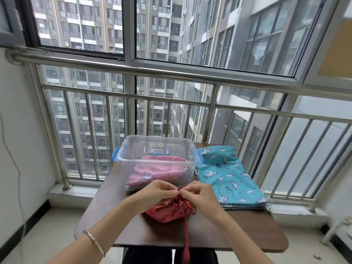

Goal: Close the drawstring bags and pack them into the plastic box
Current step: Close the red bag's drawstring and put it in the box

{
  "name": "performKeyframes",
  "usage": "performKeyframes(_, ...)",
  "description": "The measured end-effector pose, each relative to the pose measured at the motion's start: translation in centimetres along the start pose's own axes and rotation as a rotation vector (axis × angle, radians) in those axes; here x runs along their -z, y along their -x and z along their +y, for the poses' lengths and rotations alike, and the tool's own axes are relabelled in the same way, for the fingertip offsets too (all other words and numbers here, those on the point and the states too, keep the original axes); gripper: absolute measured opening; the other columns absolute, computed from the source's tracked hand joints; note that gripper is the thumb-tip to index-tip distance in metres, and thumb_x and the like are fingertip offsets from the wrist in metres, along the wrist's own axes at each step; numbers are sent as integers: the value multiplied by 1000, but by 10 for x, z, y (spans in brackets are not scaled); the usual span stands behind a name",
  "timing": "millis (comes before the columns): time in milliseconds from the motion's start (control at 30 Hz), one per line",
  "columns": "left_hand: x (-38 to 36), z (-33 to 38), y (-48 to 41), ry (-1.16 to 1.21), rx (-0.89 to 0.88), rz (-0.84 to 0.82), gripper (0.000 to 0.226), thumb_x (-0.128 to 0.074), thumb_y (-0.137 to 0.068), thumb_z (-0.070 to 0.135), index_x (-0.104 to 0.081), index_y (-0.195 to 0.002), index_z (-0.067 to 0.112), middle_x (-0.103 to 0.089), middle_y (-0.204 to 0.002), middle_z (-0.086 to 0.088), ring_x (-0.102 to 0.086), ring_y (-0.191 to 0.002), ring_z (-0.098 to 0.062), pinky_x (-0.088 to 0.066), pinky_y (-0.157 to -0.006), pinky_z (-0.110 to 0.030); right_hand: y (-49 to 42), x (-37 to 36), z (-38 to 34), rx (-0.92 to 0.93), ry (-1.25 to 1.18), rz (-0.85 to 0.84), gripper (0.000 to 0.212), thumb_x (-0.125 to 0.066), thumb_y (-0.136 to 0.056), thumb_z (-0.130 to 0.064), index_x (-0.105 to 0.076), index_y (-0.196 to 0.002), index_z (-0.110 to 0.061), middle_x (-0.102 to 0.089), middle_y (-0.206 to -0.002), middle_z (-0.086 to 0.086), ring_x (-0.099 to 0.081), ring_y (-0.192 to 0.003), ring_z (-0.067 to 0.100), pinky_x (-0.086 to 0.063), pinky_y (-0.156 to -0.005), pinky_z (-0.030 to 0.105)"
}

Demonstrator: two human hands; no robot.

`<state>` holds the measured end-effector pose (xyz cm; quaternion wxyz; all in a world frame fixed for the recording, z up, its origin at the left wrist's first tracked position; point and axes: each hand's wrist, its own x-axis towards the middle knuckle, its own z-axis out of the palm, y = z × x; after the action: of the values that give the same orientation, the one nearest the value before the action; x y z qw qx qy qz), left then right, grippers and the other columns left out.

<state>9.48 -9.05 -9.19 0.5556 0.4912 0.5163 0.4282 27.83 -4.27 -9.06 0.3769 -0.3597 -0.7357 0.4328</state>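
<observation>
Red bag (167, 212) beneath fingers (175, 192), cord (187, 231) pinched

**A:** What is the person wearing?

**B:** Not much shows. The left forearm (114, 223) and the right forearm (240, 237) are bare from the wrists back to the lower edge of the view.

**A:** Any jewellery?

**B:** One thin bracelet (94, 242) on the left wrist, just off the near-left corner of the table (238, 239). It is pale pink and silvery, and either twisted or beaded; it's too small to tell which.

**A:** And below?

**B:** Under the table's near edge there are dark trousers (148, 256), close to black. A strip of pale floor shows between the legs.
</observation>
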Motion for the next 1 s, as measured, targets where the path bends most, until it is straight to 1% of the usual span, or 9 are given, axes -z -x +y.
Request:
performKeyframes(100,1,6,2,-155,-40,3,18,-70,-86,15,-74,-100,6,-65,-72,2,-52,-61,-6,-45,-59,-17,1,3,-1,-61,-32,-83,9,-72,-84,-13,-74,-76,-12,-64,-64,-7,-56,-57,1,-42,-55,15)
performKeyframes(300,21,6,7,-423,-97,111,10,-73,-80,11,-78,-76,19,-72,-68,4,-59,-65,-5,-48,-64,-19,-2,28,7,-156,37,-114,15,-59,-94,-12,-61,-79,-13,-55,-58,-12,-47,-50,-1,-37,-49,13)
performKeyframes(433,17,1,7,-527,-129,147,12,-68,-82,11,-73,-74,19,-69,-69,6,-58,-65,-3,-48,-66,-19,-1,28,7,-171,107,-164,11,-58,-95,-21,-59,-90,-11,-59,-64,-6,-52,-55,10,-42,-55,24)
performKeyframes(500,11,-1,5,-428,-99,151,10,-67,-85,12,-72,-78,15,-69,-73,3,-61,-70,-4,-50,-70,-21,2,17,1,-221,75,-290,28,-68,-87,-35,-59,-110,-22,-66,-86,-3,-61,-67,11,-49,-60,24)
performKeyframes(567,8,-2,4,-306,-34,122,7,-66,-87,17,-71,-82,16,-70,-77,2,-64,-75,-7,-54,-76,-28,7,7,-1,-162,254,-385,45,-78,-74,-36,-60,-116,-34,-69,-95,-10,-64,-76,1,-52,-71,19)
performKeyframes(633,7,1,2,-274,-4,147,9,-65,-89,23,-71,-91,17,-69,-80,3,-63,-77,-7,-54,-81,-31,5,4,-7,-95,312,-369,33,-71,-72,-15,-68,-102,-30,-69,-84,-6,-62,-68,3,-56,-70,24)
performKeyframes(767,6,13,7,-246,47,181,24,-45,-100,35,-63,-108,22,-59,-86,5,-51,-74,-5,-42,-66,-18,-18,24,-36,-7,194,-218,34,-56,-73,7,-68,-88,-21,-60,-68,0,-54,-60,10,-50,-58,22)
performKeyframes(900,8,17,9,85,263,-88,43,-42,-95,54,-62,-116,22,-63,-98,-13,-61,-83,-23,-55,-67,-31,-39,45,-71,30,34,-198,30,-56,-78,14,-66,-91,-12,-65,-79,10,-63,-68,17,-58,-68,32)
performKeyframes(1000,-4,40,15,417,248,-270,42,-46,-96,45,-58,-119,12,-60,-109,-16,-65,-87,-22,-57,-64,-28,-50,59,-98,62,-95,-216,26,-56,-81,18,-63,-94,-4,-65,-82,11,-66,-69,15,-58,-67,28)
